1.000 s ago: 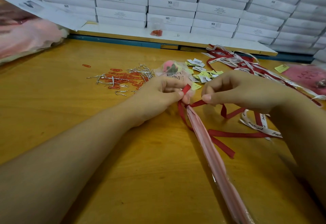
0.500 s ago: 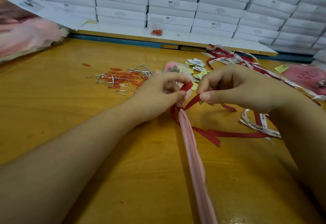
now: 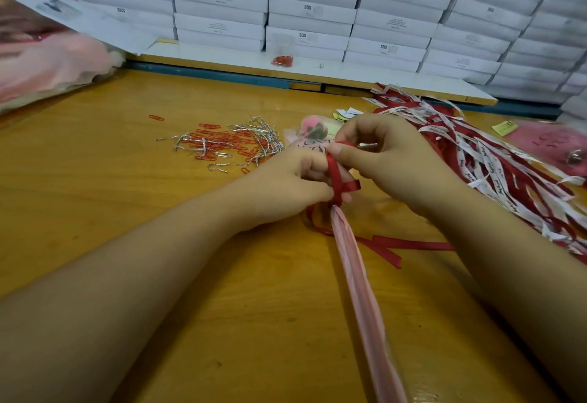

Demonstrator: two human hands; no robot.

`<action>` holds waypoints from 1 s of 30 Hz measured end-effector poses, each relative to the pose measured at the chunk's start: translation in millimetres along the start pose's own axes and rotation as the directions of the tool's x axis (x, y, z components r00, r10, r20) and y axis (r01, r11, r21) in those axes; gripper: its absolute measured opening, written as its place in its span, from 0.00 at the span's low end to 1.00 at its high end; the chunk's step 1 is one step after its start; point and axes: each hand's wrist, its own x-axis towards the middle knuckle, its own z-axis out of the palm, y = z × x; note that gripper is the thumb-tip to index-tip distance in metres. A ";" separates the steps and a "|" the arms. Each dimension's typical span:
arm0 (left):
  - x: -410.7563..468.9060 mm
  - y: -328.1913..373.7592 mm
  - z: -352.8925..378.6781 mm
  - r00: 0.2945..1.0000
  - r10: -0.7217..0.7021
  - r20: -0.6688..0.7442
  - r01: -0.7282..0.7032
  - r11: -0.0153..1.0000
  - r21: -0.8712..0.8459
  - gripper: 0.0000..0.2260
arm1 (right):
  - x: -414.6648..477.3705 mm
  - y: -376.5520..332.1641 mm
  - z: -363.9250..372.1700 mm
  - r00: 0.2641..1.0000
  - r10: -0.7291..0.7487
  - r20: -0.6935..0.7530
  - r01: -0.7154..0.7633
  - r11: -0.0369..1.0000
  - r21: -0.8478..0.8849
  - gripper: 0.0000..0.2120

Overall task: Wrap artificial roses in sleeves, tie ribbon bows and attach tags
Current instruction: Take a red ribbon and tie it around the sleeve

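Rose [image 3: 313, 129], wrapped in a pink sleeve [image 3: 359, 291], is laid at the centre of the frame on the wooden table [image 3: 127, 212], with the bloom toward the top and the sleeve's tail trailing to the bottom edge. A red ribbon [image 3: 336, 174] is looped round the gathered neck of the sleeve. That neck is gripped by the curled fingers of the left hand [image 3: 286, 186]. A loop of ribbon is pinched between thumb and forefinger of the right hand [image 3: 400, 164]. Loose ribbon ends are spread on the table below the right hand. Red paper clips [image 3: 216, 145] and silver twist ties [image 3: 260, 129] are scattered left of centre. A pile of ribbons [image 3: 495, 164] is heaped at the right, and white boxes [image 3: 314, 8] are stacked along the top.
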 end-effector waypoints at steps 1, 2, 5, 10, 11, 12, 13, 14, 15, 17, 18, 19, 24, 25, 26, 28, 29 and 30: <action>-0.1 0.0 -0.9 1.000 -0.007 0.008 0.007 1.000 -0.011 0.11 | 1.0 0.5 1.0 1.000 0.017 0.003 -0.017 1.000 0.004 0.04; 0.2 -0.3 -1.7 1.000 -0.008 0.004 0.008 1.000 -0.016 0.10 | 2.1 1.1 2.2 0.999 0.034 0.007 -0.034 0.999 0.015 0.04; 0.4 -1.6 -1.2 0.999 -0.018 -0.042 0.018 1.000 -0.013 0.05 | 3.7 3.3 4.2 0.997 0.078 0.010 -0.078 0.995 0.057 0.05; 1.2 -6.0 1.5 0.996 -0.049 -0.078 0.044 0.997 -0.069 0.09 | 4.0 9.0 6.0 0.984 0.181 0.007 -0.179 0.964 0.198 0.06; 0.7 -5.5 0.3 0.995 -0.044 -0.092 0.037 0.996 -0.078 0.10 | 4.7 10.3 5.8 0.978 0.207 0.008 -0.204 0.955 0.216 0.06; 0.0 -4.7 -1.1 0.995 -0.030 -0.098 0.022 0.997 -0.081 0.11 | 5.4 11.1 5.9 0.973 0.232 0.010 -0.228 0.947 0.227 0.05; -0.9 -3.5 -2.6 0.995 -0.010 -0.097 0.002 0.997 -0.079 0.11 | 5.8 11.9 5.5 0.967 0.254 0.014 -0.250 0.940 0.233 0.04; -1.5 -2.0 -3.6 0.996 0.008 -0.093 -0.015 0.997 -0.073 0.12 | 6.0 12.6 5.1 0.963 0.269 0.023 -0.267 0.934 0.236 0.03; -2.1 -0.9 -4.1 0.996 0.017 -0.089 -0.023 0.997 -0.069 0.12 | 5.8 13.5 4.4 0.960 0.279 0.037 -0.280 0.931 0.233 0.03; -2.1 0.8 -4.3 0.995 0.008 -0.096 -0.016 0.996 -0.082 0.14 | 4.7 15.6 2.2 0.953 0.294 0.076 -0.303 0.931 0.202 0.05; -1.7 1.2 -4.5 0.994 -0.002 -0.108 -0.006 0.997 -0.079 0.14 | 4.2 16.5 0.7 0.948 0.304 0.095 -0.317 0.929 0.189 0.05; -1.4 1.8 -4.9 0.992 -0.010 -0.126 0.002 0.998 -0.062 0.13 | 3.7 17.3 -1.2 0.943 0.313 0.112 -0.329 0.925 0.188 0.05; -2.0 1.5 -7.6 0.968 -0.049 -0.245 0.037 0.998 -0.052 0.07 | 0.7 19.4 -11.0 0.948 0.268 0.173 -0.290 0.951 0.112 0.03; -2.0 1.0 -8.0 0.959 -0.068 -0.274 0.050 0.996 -0.073 0.06 | -0.2 20.2 -12.0 0.951 0.251 0.182 -0.269 0.960 0.083 0.03; -1.9 0.8 -7.9 0.950 -0.089 -0.299 0.063 0.993 -0.095 0.05 | -0.9 20.8 -13.0 0.954 0.235 0.187 -0.249 0.967 0.059 0.03; -1.4 0.8 -7.6 0.935 -0.121 -0.334 0.081 0.988 -0.129 0.03 | -2.1 21.3 -16.5 0.959 0.206 0.194 -0.212 0.977 0.012 0.03; -1.0 0.9 -7.7 0.927 -0.131 -0.352 0.087 0.987 -0.137 0.02 | -2.4 20.9 -18.9 0.960 0.187 0.207 -0.188 0.982 -0.016 0.04; -0.4 0.9 -7.9 0.919 -0.137 -0.370 0.092 0.986 -0.136 0.02 | -2.6 20.2 -21.4 0.961 0.162 0.224 -0.157 0.987 -0.042 0.06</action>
